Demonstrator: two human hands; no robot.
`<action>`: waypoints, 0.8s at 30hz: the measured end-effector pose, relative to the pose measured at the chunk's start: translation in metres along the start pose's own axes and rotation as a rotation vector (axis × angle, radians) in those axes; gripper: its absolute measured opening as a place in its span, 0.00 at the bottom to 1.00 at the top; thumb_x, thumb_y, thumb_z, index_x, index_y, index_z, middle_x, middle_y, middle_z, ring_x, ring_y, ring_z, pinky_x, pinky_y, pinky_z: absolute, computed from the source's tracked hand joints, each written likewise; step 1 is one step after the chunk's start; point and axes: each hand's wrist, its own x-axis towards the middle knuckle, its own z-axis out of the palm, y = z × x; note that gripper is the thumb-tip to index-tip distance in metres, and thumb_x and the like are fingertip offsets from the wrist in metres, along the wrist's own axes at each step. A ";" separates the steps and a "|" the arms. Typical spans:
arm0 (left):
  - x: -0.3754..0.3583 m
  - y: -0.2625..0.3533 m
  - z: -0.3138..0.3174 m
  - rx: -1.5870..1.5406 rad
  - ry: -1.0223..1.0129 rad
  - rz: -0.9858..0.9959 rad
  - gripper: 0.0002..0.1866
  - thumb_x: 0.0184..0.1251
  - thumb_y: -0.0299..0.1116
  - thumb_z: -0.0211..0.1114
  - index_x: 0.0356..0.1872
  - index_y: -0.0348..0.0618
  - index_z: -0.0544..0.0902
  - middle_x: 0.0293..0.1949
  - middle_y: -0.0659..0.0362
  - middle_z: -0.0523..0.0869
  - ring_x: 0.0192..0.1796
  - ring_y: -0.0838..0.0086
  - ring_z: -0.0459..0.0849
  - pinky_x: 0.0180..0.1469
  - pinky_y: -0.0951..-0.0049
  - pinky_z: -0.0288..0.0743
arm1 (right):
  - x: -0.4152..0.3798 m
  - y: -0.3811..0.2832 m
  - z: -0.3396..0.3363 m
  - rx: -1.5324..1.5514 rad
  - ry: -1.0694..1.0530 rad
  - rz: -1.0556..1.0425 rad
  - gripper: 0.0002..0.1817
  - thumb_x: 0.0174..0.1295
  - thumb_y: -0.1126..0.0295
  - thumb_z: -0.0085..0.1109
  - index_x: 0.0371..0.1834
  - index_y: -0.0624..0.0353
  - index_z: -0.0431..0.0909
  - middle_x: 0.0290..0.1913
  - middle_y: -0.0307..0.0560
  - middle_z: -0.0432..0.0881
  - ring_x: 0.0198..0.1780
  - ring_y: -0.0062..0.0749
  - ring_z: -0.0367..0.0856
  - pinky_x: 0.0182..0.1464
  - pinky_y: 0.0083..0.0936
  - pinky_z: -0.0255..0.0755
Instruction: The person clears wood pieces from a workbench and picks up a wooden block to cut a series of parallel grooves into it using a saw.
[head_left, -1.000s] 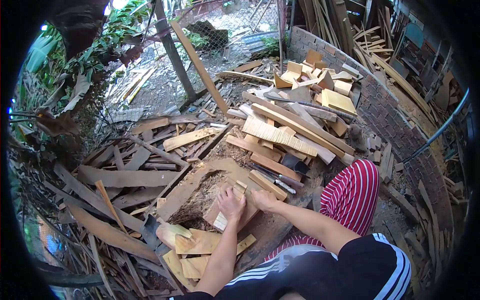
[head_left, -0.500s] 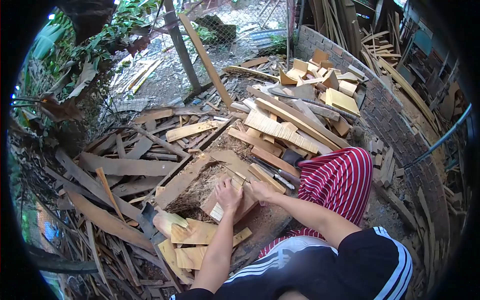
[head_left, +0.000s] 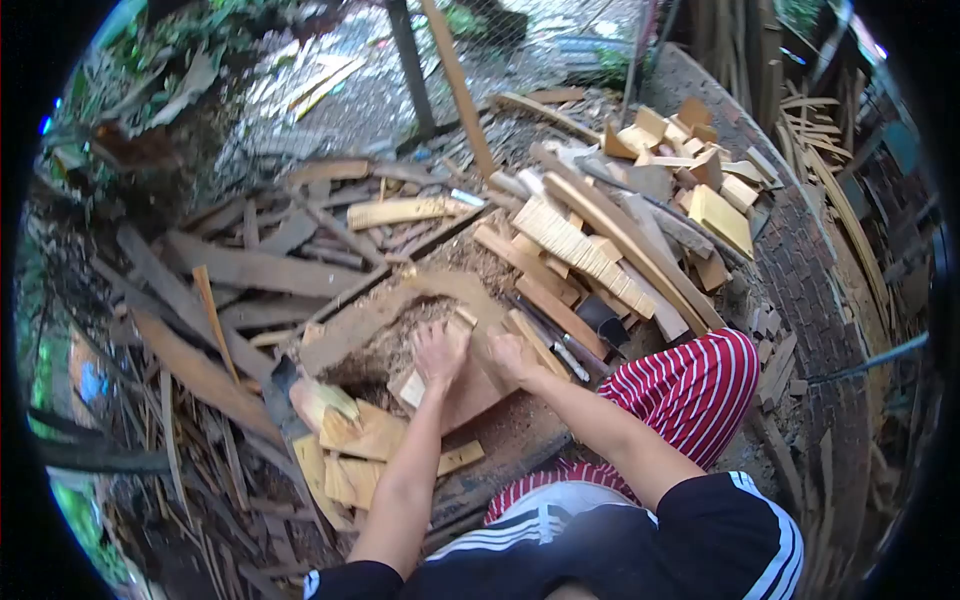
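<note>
My left hand (head_left: 441, 352) presses down on a wooden block (head_left: 478, 385), its fingers closed over a small strip of wood (head_left: 465, 316) whose end sticks out past them. Just to the right, my right hand (head_left: 512, 358) is closed in a fist close to the strip. It grips a thin-bladed hand tool, which is blurred and mostly hidden now. The block rests on a rough, hollowed wooden base (head_left: 345, 335) with sawdust in its hollow.
Cut pale boards (head_left: 365, 440) lie left of the block. Long-handled tools (head_left: 565, 345) and a notched board (head_left: 585, 258) lie to the right. Wood blocks (head_left: 720, 218) are heaped by a brick wall (head_left: 800, 270). Scrap planks (head_left: 260, 270) cover the left. Striped trousers (head_left: 690, 390) cover my knee.
The view has tilted and shifted, so the background sits further right. Both hands stay at the block. The thin blade seen before near my right hand is now blurred.
</note>
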 end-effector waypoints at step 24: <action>0.010 0.026 -0.004 0.155 0.148 -0.171 0.09 0.65 0.44 0.60 0.35 0.53 0.80 0.36 0.60 0.77 0.44 0.64 0.76 0.45 0.61 0.70 | -0.002 0.008 0.002 0.114 -0.141 -0.003 0.13 0.70 0.64 0.43 0.43 0.64 0.73 0.24 0.66 0.80 0.29 0.63 0.81 0.33 0.53 0.74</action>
